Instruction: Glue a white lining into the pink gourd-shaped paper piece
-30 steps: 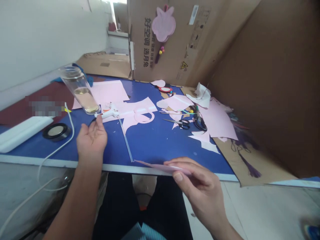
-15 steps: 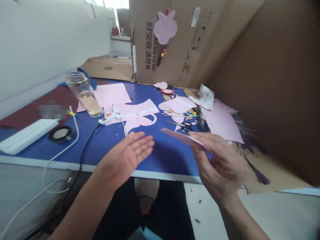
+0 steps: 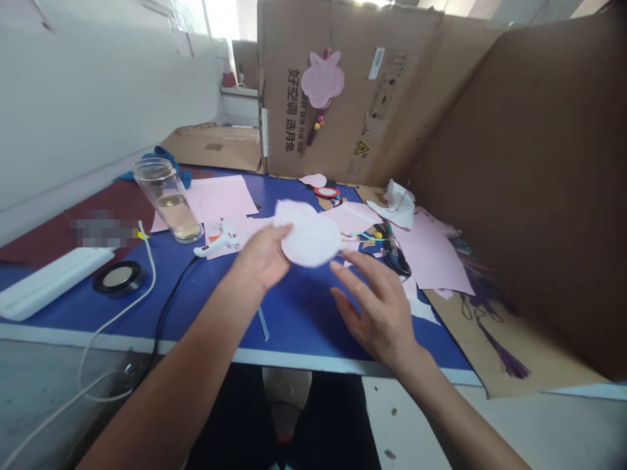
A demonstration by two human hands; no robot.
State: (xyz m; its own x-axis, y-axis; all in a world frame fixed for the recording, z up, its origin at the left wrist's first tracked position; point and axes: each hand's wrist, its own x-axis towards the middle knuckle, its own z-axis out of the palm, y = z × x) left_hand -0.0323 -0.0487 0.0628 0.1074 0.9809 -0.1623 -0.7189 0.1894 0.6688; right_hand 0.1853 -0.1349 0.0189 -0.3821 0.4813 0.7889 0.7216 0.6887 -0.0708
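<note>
A pale pink paper cutout (image 3: 311, 236) with a rounded, lobed outline is held above the blue table. My left hand (image 3: 267, 254) grips its left edge, thumb on top and the other fingers underneath. Just right of the cutout, my right hand (image 3: 375, 303) is open with its fingers spread, the fingertips close to the paper's lower right edge. Whether they touch it I cannot tell. To the left of my left hand lies a white glue gun (image 3: 218, 240) with a black cord. A similar pink cutout (image 3: 322, 81) hangs on the cardboard wall at the back.
A glass jar (image 3: 176, 212) with yellowish liquid stands at the left, near a roll of tape (image 3: 119, 278) and a white power strip (image 3: 56, 282). Pink sheets (image 3: 434, 251), scraps and dark-handled scissors (image 3: 396, 261) lie at the right. A purple tassel (image 3: 507, 359) rests on cardboard.
The cutout has passed from my right hand to my left and now faces me. My left hand has closed on it; my right hand has let go and spread its fingers.
</note>
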